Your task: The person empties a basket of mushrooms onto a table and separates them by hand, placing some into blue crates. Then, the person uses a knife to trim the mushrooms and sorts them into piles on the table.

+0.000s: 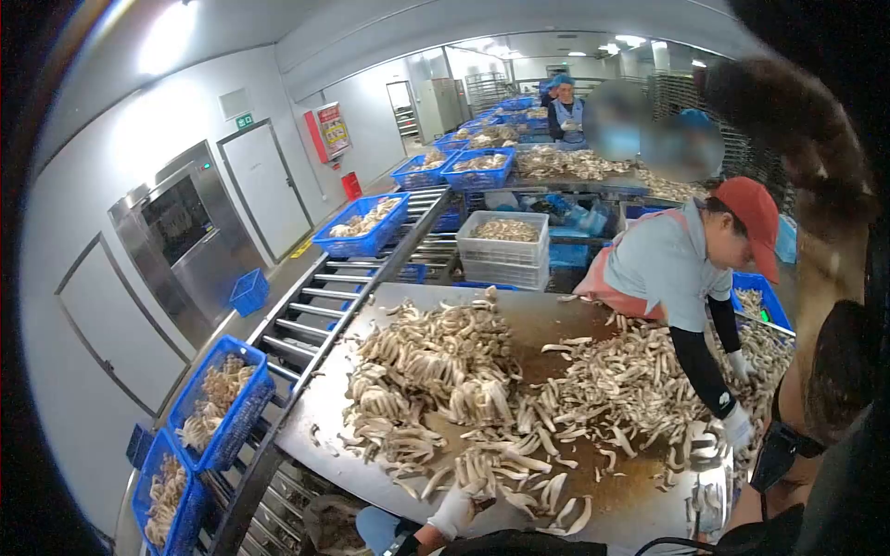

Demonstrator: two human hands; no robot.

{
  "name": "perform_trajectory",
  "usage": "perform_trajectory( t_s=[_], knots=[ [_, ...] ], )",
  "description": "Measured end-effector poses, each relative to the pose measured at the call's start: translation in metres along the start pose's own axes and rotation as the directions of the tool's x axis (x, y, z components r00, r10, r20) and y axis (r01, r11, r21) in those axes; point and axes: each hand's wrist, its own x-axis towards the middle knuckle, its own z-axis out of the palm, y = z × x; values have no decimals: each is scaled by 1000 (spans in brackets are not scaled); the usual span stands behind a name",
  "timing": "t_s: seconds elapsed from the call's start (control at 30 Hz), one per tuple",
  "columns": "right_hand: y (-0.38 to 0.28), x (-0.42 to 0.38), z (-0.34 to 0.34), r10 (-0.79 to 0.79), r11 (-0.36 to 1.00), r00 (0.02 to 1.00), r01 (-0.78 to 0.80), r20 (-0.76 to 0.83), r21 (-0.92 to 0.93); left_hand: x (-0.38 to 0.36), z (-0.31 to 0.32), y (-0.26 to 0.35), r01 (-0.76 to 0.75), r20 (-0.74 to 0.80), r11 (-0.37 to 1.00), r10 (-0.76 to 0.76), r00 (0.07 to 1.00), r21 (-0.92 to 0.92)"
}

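Note:
At the bottom centre, my left hand (454,512) wears a white glove, its fingers closed around some long pale mushrooms at the near edge of the steel table (311,445). Mushroom stems partly cover the fingertips. A large heap of mushrooms (431,357) lies just beyond this hand, and a looser spread (621,375) reaches to the right. My right hand does not show in the frame.
Across the table, a co-worker in a red cap (746,208) leans over mushrooms with both gloved hands. A roller conveyor (311,310) with blue baskets (227,445) runs along the left. White crates (505,264) stand behind the table. Blurred objects fill the right edge.

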Motion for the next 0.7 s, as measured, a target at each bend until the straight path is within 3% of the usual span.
perform_trajectory(
  t_s=[0.1, 0.3, 0.53, 0.67, 0.7],
  knots=[
    [4, 8, 6, -52, 998, 999, 52, -2, 16, 10, -28, -19, -68, 26, 997, 69, 997, -46],
    [0, 21, 12, -85, 992, 996, 84, 17, 89, -27, 10, 3, 33, -15, 990, -31, 999, 140],
    [-13, 1, -13, -128, 991, 991, 125, -51, -51, 15, 24, 3, 5, 8, 992, -6, 1000, 128],
    [-19, -18, -36, -158, 985, 982, 149, -106, -90, 11, 10, -2, 7, -17, 992, -5, 1000, 126],
    [-37, -38, -71, -165, 983, 977, 152, -132, -108, -10, 15, -14, 0, -13, 992, 2, 1000, 125]
  ],
)
